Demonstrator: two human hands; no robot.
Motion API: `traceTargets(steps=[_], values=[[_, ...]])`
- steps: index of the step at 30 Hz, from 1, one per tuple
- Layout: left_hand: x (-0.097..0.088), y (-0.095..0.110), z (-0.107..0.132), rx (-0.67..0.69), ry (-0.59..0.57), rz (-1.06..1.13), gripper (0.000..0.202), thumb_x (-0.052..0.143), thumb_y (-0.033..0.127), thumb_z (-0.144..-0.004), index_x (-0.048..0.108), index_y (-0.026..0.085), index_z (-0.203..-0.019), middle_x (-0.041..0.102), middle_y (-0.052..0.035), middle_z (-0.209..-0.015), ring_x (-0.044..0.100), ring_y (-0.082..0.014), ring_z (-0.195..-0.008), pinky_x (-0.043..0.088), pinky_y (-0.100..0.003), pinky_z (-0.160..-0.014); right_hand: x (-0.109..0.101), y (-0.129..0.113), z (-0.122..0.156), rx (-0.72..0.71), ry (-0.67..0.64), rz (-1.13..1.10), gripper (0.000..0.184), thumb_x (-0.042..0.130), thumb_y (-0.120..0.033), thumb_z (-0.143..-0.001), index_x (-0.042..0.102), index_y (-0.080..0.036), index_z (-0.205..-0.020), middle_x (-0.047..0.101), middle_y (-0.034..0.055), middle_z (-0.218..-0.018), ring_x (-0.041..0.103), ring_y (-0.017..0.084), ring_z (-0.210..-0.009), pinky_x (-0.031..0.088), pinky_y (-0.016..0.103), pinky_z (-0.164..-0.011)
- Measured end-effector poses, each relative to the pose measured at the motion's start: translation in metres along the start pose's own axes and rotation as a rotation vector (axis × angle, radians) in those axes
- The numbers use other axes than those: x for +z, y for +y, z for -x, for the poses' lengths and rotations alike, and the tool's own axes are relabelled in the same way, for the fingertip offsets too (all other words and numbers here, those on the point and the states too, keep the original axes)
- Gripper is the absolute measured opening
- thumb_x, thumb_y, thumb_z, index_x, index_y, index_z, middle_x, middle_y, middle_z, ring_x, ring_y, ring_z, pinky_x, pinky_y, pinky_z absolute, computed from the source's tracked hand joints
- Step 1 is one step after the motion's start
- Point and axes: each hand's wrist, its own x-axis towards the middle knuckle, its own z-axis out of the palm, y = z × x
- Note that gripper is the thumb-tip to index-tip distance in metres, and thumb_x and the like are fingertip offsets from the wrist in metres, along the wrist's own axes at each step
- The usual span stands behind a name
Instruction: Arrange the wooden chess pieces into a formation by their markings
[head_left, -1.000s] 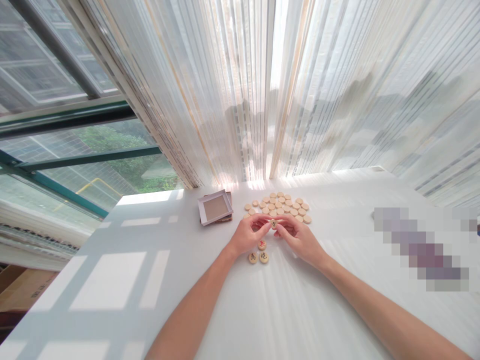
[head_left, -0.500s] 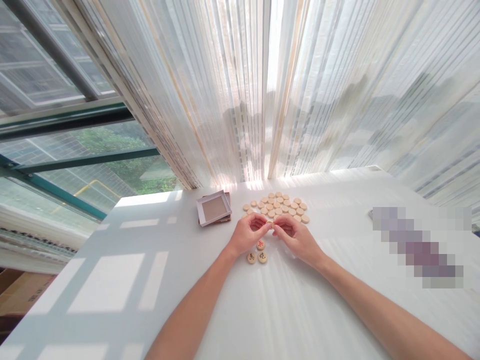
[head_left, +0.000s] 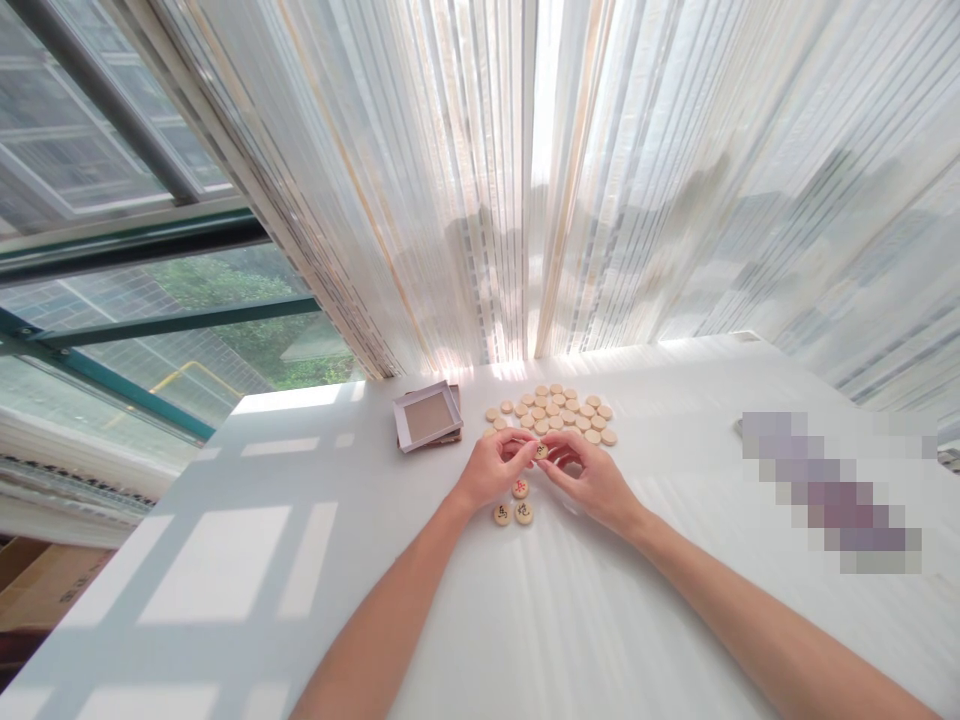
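Note:
Between my two hands is a round wooden Chinese chess piece [head_left: 541,452], its dark-marked face turned towards me. My left hand [head_left: 495,468] pinches it from the left, and my right hand [head_left: 589,470] grips its right side. Just below lie three face-up pieces: one with a red character [head_left: 520,488], and two with black characters, a left one [head_left: 502,514] and a right one [head_left: 523,513]. Beyond my fingers spreads a cluster of blank-side-up pieces [head_left: 553,410], partly covered by my hands.
An open shallow cardboard box [head_left: 399,424] sits left of the cluster, stacked on a brown part. A blurred-out object [head_left: 840,490] lies at the right of the white table [head_left: 600,620]. Striped curtains [head_left: 480,200] hang along the far edge, beside a window [head_left: 187,290].
The piece between my fingers has been tipped, so its marked face now shows where mostly its edge showed before. My right fingers have shifted slightly; the pieces on the table stay put.

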Motion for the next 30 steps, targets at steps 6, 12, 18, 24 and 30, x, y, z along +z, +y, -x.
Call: traceTargets(steps=[6,12,18,24,30], values=[[-0.0014,0.0033,0.0001,0.006,-0.014,0.008,0.029,0.066,0.042,-0.089,0.066,0.016,-0.102,0.074,-0.0068,-0.086,0.072,-0.0186,-0.08,0.057,-0.029,-0.075,-0.0001,0.002,-0.0005,0.014,0.013,-0.01,0.023,0.062,-0.035,-0.092,0.065,-0.025,-0.113,0.072,0.0067,-0.107,0.071,0.023,-0.089,0.061,0.039,-0.08],[-0.0022,0.0028,0.0005,0.019,-0.061,0.054,0.031,0.068,0.039,-0.089,0.062,0.017,-0.11,0.076,-0.0083,-0.089,0.073,-0.0208,-0.087,0.057,-0.031,-0.08,-0.0012,0.0027,-0.001,0.028,0.005,-0.06,0.027,0.058,-0.034,-0.095,0.065,-0.025,-0.12,0.071,0.0072,-0.115,0.071,0.023,-0.094,0.06,0.039,-0.085],[-0.0025,0.0011,-0.0004,0.012,-0.069,0.037,0.034,0.07,0.04,-0.087,0.061,0.017,-0.111,0.076,-0.0103,-0.094,0.073,-0.022,-0.089,0.057,-0.03,-0.077,-0.0024,0.0026,-0.0003,0.03,0.001,-0.064,0.027,0.058,-0.032,-0.095,0.065,-0.025,-0.12,0.071,0.0074,-0.115,0.071,0.022,-0.095,0.06,0.039,-0.086],[-0.0019,-0.0016,-0.0017,0.032,-0.044,0.039,0.031,0.07,0.039,-0.087,0.062,0.016,-0.106,0.074,-0.0091,-0.093,0.072,-0.0206,-0.089,0.057,-0.031,-0.081,-0.0028,0.0051,-0.0006,0.021,-0.001,-0.059,0.026,0.057,-0.03,-0.095,0.066,-0.027,-0.119,0.072,0.0065,-0.114,0.071,0.022,-0.094,0.06,0.038,-0.085],[-0.0015,0.0022,-0.0002,0.004,-0.02,0.002,0.03,0.065,0.043,-0.09,0.063,0.017,-0.103,0.075,-0.0067,-0.084,0.071,-0.0181,-0.077,0.056,-0.029,-0.073,-0.0023,0.0022,-0.0007,0.022,-0.01,-0.056,0.021,0.058,-0.03,-0.094,0.067,-0.025,-0.113,0.072,0.0062,-0.108,0.071,0.022,-0.094,0.059,0.038,-0.085]])
